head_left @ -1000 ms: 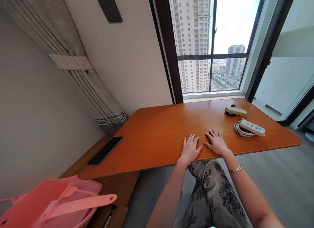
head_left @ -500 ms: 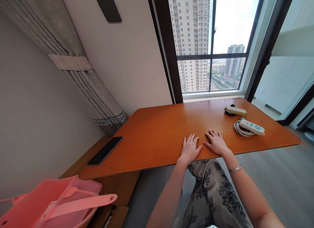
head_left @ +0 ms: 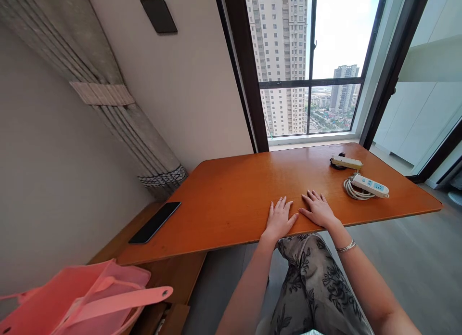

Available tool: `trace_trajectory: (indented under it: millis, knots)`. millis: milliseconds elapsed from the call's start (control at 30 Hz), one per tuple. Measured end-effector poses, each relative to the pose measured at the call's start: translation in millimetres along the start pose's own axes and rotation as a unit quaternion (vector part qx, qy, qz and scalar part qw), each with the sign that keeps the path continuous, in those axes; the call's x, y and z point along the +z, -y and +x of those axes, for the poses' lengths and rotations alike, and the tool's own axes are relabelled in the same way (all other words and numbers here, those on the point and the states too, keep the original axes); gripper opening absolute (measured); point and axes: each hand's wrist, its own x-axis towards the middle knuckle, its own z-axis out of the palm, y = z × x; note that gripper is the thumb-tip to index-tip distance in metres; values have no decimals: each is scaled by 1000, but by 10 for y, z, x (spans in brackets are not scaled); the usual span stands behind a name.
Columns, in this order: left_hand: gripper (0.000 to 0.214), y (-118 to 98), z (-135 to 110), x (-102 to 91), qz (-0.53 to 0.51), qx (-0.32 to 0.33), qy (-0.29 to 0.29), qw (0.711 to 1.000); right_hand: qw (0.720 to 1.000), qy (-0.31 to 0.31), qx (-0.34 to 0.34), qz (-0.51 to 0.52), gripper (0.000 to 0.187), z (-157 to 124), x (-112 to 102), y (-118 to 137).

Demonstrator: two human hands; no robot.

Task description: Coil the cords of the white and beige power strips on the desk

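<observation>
Both palms rest near the front edge of an orange-brown wooden table [head_left: 224, 195]. My left hand [head_left: 279, 218] lies flat with its fingers spread and holds nothing. Beside it, a small gap away, my right hand [head_left: 318, 210] also lies flat, fingers apart, with a silver bracelet [head_left: 346, 246] on the wrist. To the right of that hand sits a white power strip [head_left: 370, 185] with its pale cable [head_left: 355, 190] coiled next to it. Just behind is a second, yellowish power strip [head_left: 347, 162] with a black cord.
A dark tablet-like slab [head_left: 155, 223] lies at the table's left end. Pink bags or a basket with a strap [head_left: 122, 300] stand at the lower left on a brown wooden surface [head_left: 176, 272]. A window [head_left: 310, 83] is beyond the table, a tied curtain [head_left: 119, 113] at left.
</observation>
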Motion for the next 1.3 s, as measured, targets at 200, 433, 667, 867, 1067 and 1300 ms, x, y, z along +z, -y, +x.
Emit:
trace_trajectory:
  millis: [200,433,667,867,1067,1300]
  knots:
    - [57,14,4,9,-1,5,0,1000,1000,-7,-2,2,68,6,24,-12]
    - [58,-17,-9,-31,0,-1,8,1000,1000,-7,-2,1,68,11,23,-13]
    - [56,9,1,2,-7,1,-4,1000,1000,-7,-2,6,68,0,6,2]
    - [56,40,6,29,-5,9,-7,1000,998,-5,-8,56,65,16,-7,-32]
    - [56,34,10,37,-2,2,-3,1000,960,-87,-96,250,52,-45,-21,-311]
    - [57,15,8,33,-1,-2,7,1000,902,-388,5,192,38,-206,-520,-974]
